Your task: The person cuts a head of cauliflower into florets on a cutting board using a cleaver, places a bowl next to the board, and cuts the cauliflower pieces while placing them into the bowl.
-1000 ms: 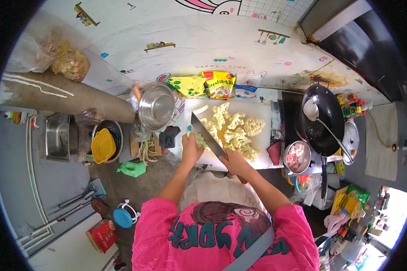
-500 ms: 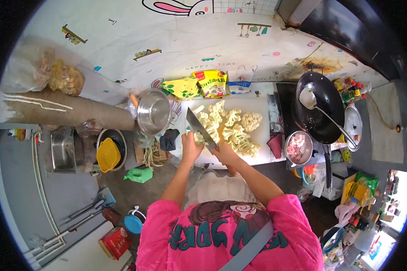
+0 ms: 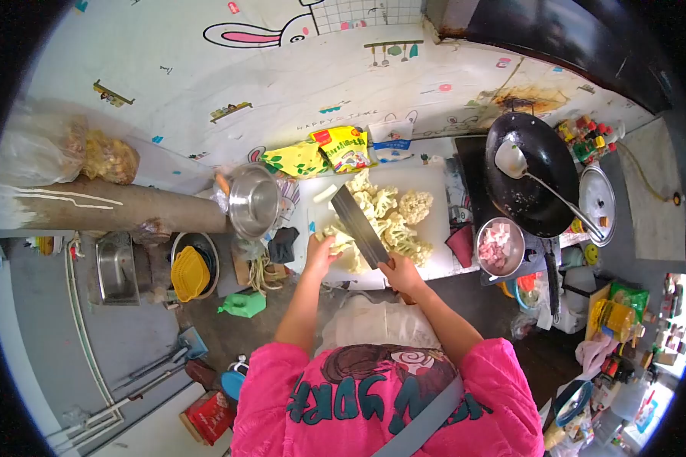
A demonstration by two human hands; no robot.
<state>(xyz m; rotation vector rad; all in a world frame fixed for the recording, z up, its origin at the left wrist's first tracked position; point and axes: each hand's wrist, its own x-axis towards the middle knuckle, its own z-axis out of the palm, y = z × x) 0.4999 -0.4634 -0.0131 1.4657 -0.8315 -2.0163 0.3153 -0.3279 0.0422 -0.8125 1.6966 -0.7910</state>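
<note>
Shifted rightward with the cleaver point(image 3: 360, 227), away from the left hand point(image 3: 322, 255), right hand point(image 3: 401, 273) closed around the handle, blade over cauliflower florets point(image 3: 389, 217) on the white cutting board point(image 3: 439, 228), left fingers partly curled, holding a cauliflower piece point(image 3: 338, 241).

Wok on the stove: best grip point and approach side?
I'd grip the long dark handle, coming from the person's side. It juts from the wok back toward the person, so it should be easiest to reach. Wrap the hand around the shaft, clear of the metal bowl of cut meat on its left.
</note>
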